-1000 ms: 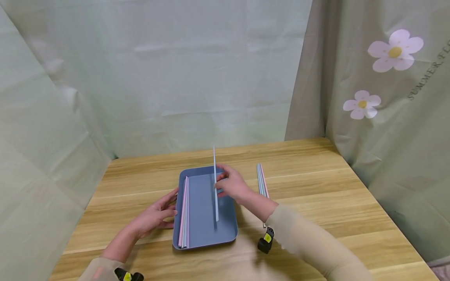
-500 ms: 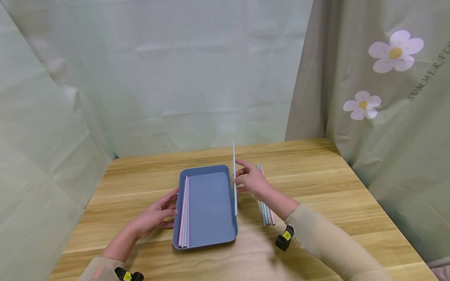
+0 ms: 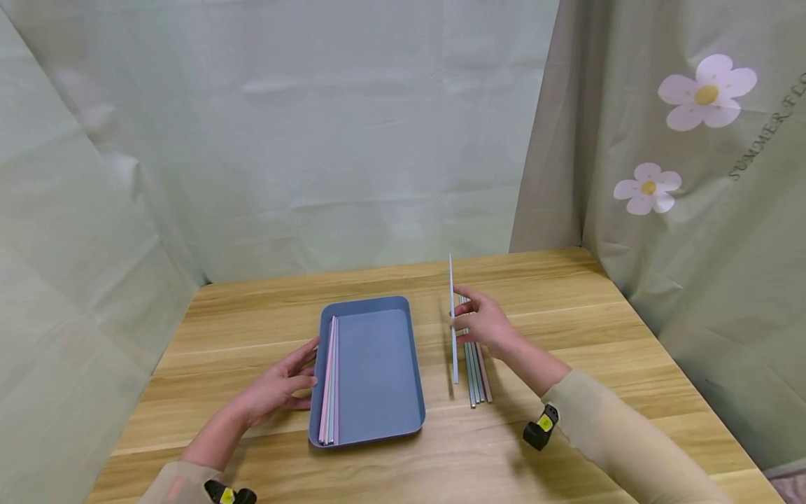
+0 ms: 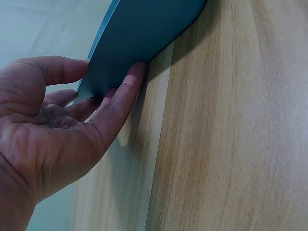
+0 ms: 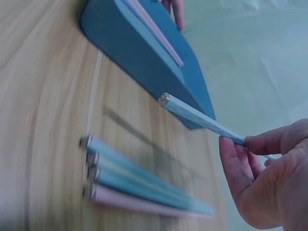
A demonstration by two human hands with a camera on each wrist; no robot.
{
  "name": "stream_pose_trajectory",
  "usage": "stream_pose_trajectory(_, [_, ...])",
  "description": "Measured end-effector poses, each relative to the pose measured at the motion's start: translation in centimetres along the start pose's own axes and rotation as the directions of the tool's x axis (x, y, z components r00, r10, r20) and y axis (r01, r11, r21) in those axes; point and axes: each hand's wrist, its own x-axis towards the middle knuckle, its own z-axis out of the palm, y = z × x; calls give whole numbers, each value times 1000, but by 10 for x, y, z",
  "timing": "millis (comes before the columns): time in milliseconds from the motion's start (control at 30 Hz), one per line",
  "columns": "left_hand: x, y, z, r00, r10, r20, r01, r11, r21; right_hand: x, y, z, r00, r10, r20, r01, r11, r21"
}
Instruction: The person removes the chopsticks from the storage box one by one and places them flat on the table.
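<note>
Sheeting [image 3: 378,140], pale grey-green and creased, is hung beyond the far and left edges of the wood-grained tabletop [image 3: 579,336]; along the right edge, a curtain [image 3: 686,259] is printed with white flowers [image 3: 706,95] and dark lettering [image 3: 771,129]. A blue-grey tray [image 3: 378,378] is set left of the tabletop's middle, its long sides turned toward the far edge, with a bunch of pastel sticks [image 3: 329,385] laid along its left wall. That wall is touched by the unclenched fingers of the left hand [image 3: 277,388]. By the right hand [image 3: 485,322], a pale blue stick [image 3: 455,350] is pinched between thumb and fingers, raised above the tabletop between the tray and some blue, green and pink sticks [image 3: 476,371] lying nearer the right edge. On the wood, a slim shadow [image 5: 144,137] is cast.
</note>
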Motion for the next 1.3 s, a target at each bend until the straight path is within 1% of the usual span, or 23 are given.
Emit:
stream_pose_trajectory(100, [0, 0, 0, 1000, 4, 6, -4, 1000, 1, -2, 4, -11, 1000, 11, -7, -11, 1000, -23])
stream_pose_trajectory(367, [0, -2, -2, 1000, 10, 11, -10, 1000, -1, -3, 17, -35, 998, 53, -26, -54, 998, -45])
stream_pose_trajectory(500, [0, -3, -2, 1000, 12, 7, -12, 1000, 4, -5, 22, -45, 998, 66, -10, -66, 996, -63])
stream_pose_trajectory(667, [0, -2, -2, 1000, 8, 2, -8, 1000, 9, -5, 27, -54, 996, 85, 36, -83, 995, -61])
stream_pose_trajectory(767, [0, -2, -2, 1000, 5, 1, -5, 1000, 10, -4, 30, -58, 993, 104, 54, -100, 992, -70])
stream_pose_trajectory(933, [0, -2, -2, 1000, 3, -1, -3, 1000, 11, -2, 36, -62, 991, 123, 47, -118, 989, -90])
stream_pose_trajectory(1300, [1, -2, -2, 1000, 1, -1, -1, 1000, 10, 0, 49, -60, 989, 140, 39, -136, 987, -82])
